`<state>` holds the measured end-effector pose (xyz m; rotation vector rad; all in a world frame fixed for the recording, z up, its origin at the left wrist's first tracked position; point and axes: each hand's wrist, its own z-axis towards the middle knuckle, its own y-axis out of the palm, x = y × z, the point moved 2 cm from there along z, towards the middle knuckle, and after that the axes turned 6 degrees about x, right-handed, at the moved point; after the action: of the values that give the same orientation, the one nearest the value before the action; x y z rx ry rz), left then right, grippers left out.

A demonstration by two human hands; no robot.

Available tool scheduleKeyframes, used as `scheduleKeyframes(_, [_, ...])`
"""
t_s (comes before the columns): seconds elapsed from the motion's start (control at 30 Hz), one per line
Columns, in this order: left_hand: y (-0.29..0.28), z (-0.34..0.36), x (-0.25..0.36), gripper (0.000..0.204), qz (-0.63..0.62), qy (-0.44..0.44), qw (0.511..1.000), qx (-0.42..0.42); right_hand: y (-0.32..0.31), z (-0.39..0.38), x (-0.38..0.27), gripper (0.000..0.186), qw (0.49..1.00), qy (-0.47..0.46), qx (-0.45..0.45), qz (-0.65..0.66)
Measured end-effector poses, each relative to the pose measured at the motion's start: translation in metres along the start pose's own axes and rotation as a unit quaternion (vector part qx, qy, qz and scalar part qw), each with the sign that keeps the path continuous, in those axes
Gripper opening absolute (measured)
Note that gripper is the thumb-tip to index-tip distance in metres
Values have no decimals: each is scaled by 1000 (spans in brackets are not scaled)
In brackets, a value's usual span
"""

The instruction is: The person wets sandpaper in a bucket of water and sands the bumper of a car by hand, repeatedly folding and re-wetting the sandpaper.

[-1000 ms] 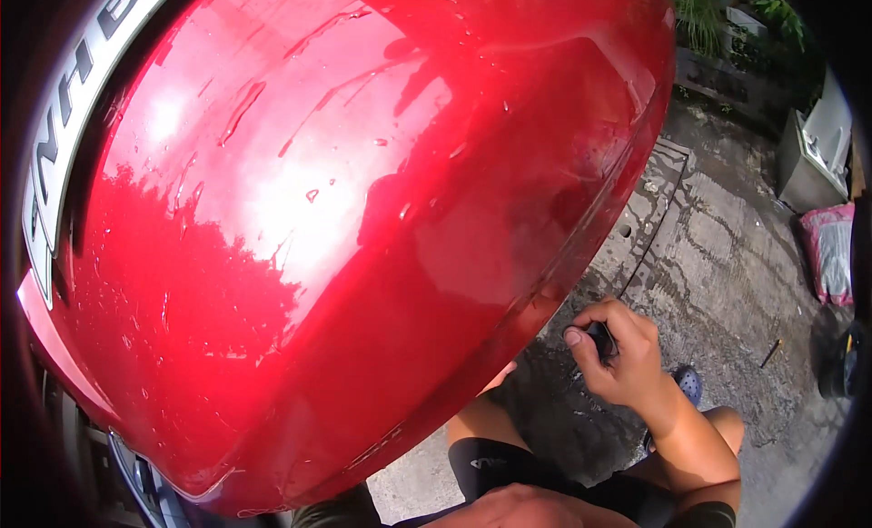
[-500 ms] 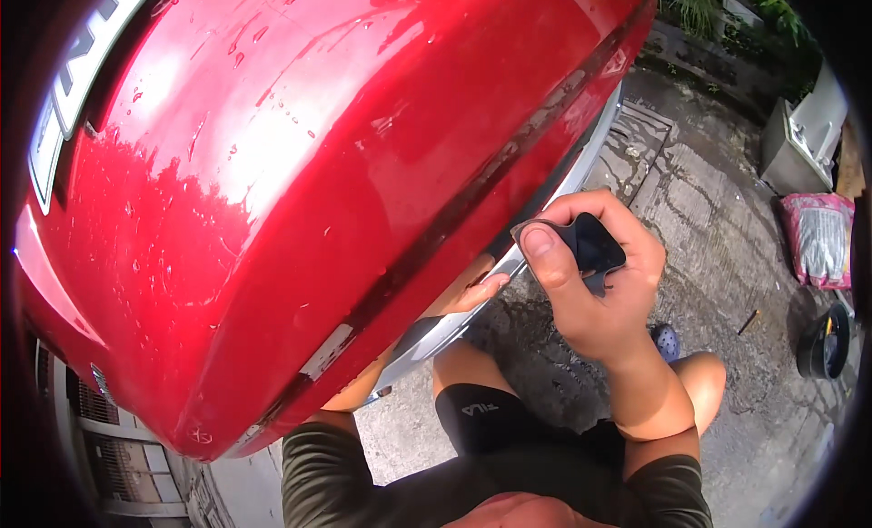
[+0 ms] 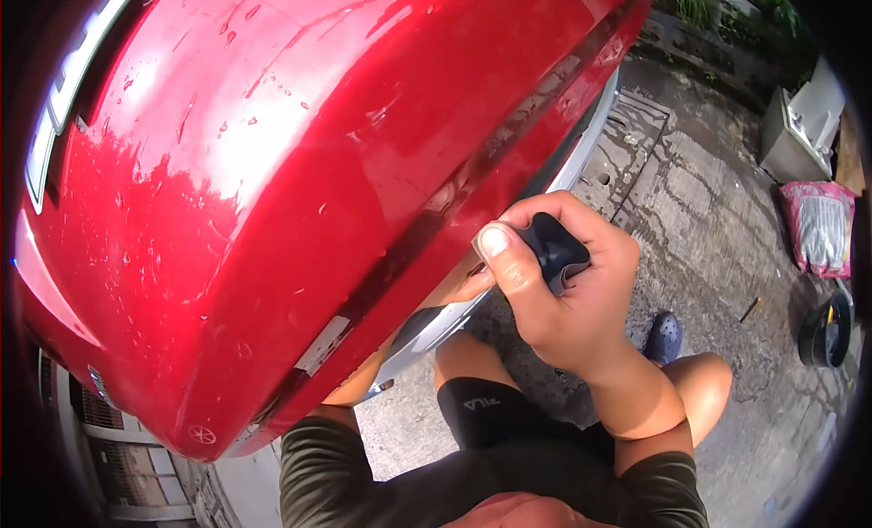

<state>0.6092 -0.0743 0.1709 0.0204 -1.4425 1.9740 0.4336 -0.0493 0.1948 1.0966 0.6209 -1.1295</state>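
My right hand (image 3: 568, 292) is closed, its thumb and fingers pinching a dark, thin, flexible sheet (image 3: 556, 248) that curls inside the hand. I cannot make out its material. It is held up in front of the lower edge of a red car body (image 3: 300, 201), which is wet with drops. My left hand (image 3: 468, 283) shows only in part, under the red edge and behind my right hand. Its visible fingers look stretched out along the car, with nothing seen in them. The left forearm is mostly hidden by the body.
A pale silver strip (image 3: 434, 337) runs below the red body. Wet concrete ground (image 3: 699, 201) spreads to the right, with a pink-and-grey bag (image 3: 820, 228), a round black tub (image 3: 824, 331) and a pale box (image 3: 788, 142). A blue clog (image 3: 664, 335) is beside my right knee.
My right hand has moved left with the dark sheet, closer to the car's edge. It now covers more of the left hand's fingers. The view has shifted slightly.
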Motion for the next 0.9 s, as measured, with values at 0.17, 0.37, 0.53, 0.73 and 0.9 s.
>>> scheduleKeyframes(0.17, [2, 15, 8, 42, 76, -27, 991, -104, 4, -4, -1, 15, 999, -5, 0, -44])
scheduleKeyframes(0.37, [3, 10, 1, 41, 71, -17, 993, -89, -2, 9, -12, 13, 998, 42, 49, -5])
scheduleKeyframes(0.53, [4, 7, 2, 40, 48, -15, 996, -70, 2, -8, 0, 12, 999, -21, 15, -21])
scheduleKeyframes(0.73, [5, 4, -2, 39, 43, -8, 997, -68, 5, -6, -4, 11, 996, -56, -3, -65])
scheduleKeyframes(0.9, [4, 3, -4, 38, 35, -4, 997, -62, 2, 3, -10, 13, 998, 50, 38, -17])
